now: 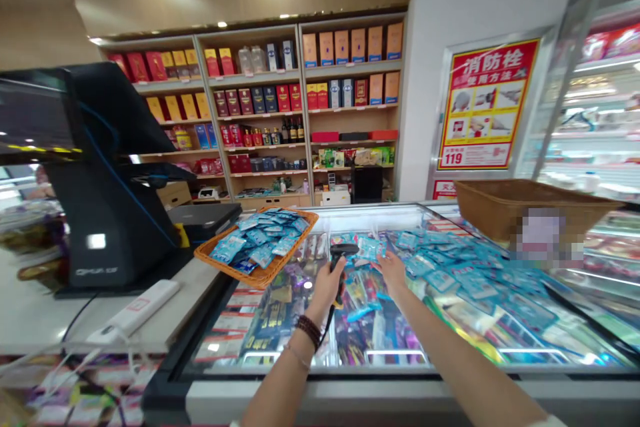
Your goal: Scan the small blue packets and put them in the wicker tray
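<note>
My left hand [327,285] is wrapped around the handle of a black handheld barcode scanner [345,250], whose head points right. Dark beads circle that wrist. To its right, my right hand [393,271] pinches the edge of a small blue packet [370,249] in front of the scanner head. Both hands are over the glass top of a chest freezer [280,355]. Many similar blue packets [450,267] lie spread on the glass to the right. More packets [260,237] fill an orange wicker basket [257,278] on the left.
A checkout terminal [120,213] and a white power strip [137,307] with cables occupy the left counter. A brown bin [540,203] stands at the freezer's right back. Shelves of boxed goods [260,100] line the back wall, beside a red poster [487,107].
</note>
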### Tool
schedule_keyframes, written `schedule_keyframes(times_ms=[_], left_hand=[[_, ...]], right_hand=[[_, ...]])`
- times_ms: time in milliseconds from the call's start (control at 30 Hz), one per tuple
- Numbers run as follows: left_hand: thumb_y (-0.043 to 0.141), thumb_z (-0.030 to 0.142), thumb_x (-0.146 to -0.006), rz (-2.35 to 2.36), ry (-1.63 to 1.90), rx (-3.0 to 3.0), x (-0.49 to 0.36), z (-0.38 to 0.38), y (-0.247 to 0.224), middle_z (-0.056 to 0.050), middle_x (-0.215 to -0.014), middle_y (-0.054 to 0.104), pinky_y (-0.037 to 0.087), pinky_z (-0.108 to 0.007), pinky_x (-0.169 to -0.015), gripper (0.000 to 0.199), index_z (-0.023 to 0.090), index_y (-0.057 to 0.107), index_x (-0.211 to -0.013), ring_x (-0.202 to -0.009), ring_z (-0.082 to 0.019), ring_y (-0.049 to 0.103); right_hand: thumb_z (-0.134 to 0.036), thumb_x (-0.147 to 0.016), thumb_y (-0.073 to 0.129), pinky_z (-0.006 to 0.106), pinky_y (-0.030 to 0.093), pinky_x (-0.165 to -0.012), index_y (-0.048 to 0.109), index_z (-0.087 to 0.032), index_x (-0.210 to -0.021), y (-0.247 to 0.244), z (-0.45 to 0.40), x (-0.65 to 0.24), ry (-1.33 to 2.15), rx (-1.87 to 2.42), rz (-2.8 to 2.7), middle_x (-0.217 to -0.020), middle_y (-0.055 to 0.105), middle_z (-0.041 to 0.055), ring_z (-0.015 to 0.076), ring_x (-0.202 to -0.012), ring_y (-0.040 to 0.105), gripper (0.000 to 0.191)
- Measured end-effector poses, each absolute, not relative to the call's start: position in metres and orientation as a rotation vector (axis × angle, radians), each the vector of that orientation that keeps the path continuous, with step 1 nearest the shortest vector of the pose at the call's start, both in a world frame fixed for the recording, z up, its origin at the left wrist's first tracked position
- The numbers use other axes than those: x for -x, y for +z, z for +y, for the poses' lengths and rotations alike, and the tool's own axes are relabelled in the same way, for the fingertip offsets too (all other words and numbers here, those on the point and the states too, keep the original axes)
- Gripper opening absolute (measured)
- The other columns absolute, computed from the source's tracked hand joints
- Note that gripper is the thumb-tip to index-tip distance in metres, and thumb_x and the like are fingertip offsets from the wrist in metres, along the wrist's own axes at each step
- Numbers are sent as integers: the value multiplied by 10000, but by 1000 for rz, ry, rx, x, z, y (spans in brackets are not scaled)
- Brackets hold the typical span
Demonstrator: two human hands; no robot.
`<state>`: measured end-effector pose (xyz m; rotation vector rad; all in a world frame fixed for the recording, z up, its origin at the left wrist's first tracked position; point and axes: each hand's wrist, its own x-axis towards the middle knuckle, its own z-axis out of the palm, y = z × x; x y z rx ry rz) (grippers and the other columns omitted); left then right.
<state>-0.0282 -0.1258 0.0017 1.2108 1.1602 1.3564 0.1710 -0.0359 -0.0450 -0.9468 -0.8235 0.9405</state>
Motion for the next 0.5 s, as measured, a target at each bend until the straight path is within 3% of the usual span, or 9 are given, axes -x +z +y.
schedule_keyframes(times_ms=[167, 367, 500], left_hand=[[821, 1087, -779, 1139, 1351, -1277, 24, -126, 2, 44, -601, 562, 378, -259, -434, 849, 268, 598, -792, -434, -125, 531], [781, 1114, -785, 1167, 1350, -1322, 24, -129, 4, 41, -584, 555, 379, -264, -438, 859, 278, 581, -789, -435, -135, 529], [748, 1145, -764, 1158, 1357, -1342, 22, -130, 4, 31, -588, 565, 371, -272, -437, 885, 274, 588, -761, -424, -128, 519]], right_hand=[[-645, -594, 993, 640, 756, -978, 707, -297, -890, -50, -34, -172, 955, 935, -790, -805, 709, 15, 336, -907, 798, 539], [-657, -616, 929, 660, 762, -995, 680, -309, -956, -56, -28, -165, 900, 1003, -707, -798, 640, -22, 340, -907, 800, 547], [-637, -658, 921, 687, 757, -1023, 696, -298, -959, -54, -31, -167, 899, 1009, -755, -845, 705, 13, 386, -1003, 839, 506]])
